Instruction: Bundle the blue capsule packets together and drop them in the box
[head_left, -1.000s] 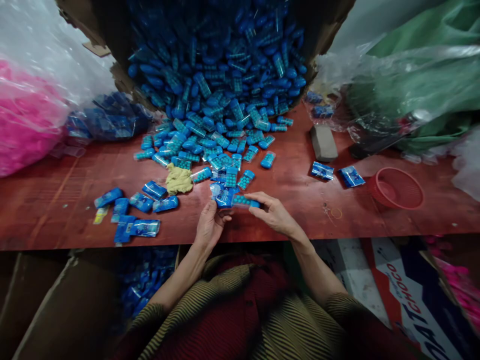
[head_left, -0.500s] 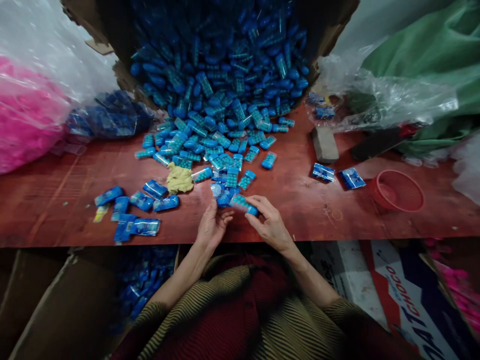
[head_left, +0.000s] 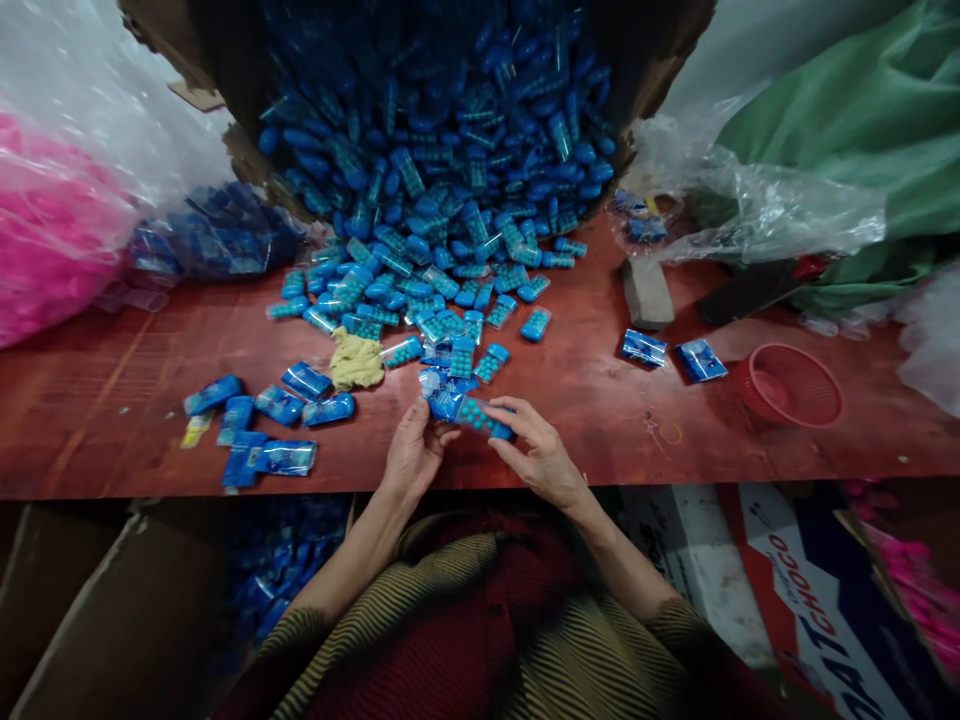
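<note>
My left hand [head_left: 412, 455] pinches the edge of a printed blue plastic sleeve [head_left: 442, 404] between thumb and fingers. My right hand [head_left: 541, 456] grips a small clear container of blue beads [head_left: 474, 412] by its blue-capped end. The container's clear end meets the sleeve's right side; whether it is inside the sleeve I cannot tell. Just beyond my hands lie loose containers [head_left: 492, 362] like it and a crumpled yellow lump [head_left: 357, 360]. Several wrapped blue packs [head_left: 286, 457] rest to the left of my left hand.
A torn cardboard box [head_left: 667, 60] at the back spills a heap of blue containers [head_left: 450, 190]. On the right are a grey block [head_left: 646, 292], two blue packs [head_left: 700, 360] and a red basket [head_left: 793, 386]. Pink items in a plastic bag [head_left: 56, 230] stand left. The table's front edge is near my wrists.
My right hand has drawn slightly toward me and then left, bringing the now tilted container against the sleeve. My left hand has kept its pinch on the sleeve.
</note>
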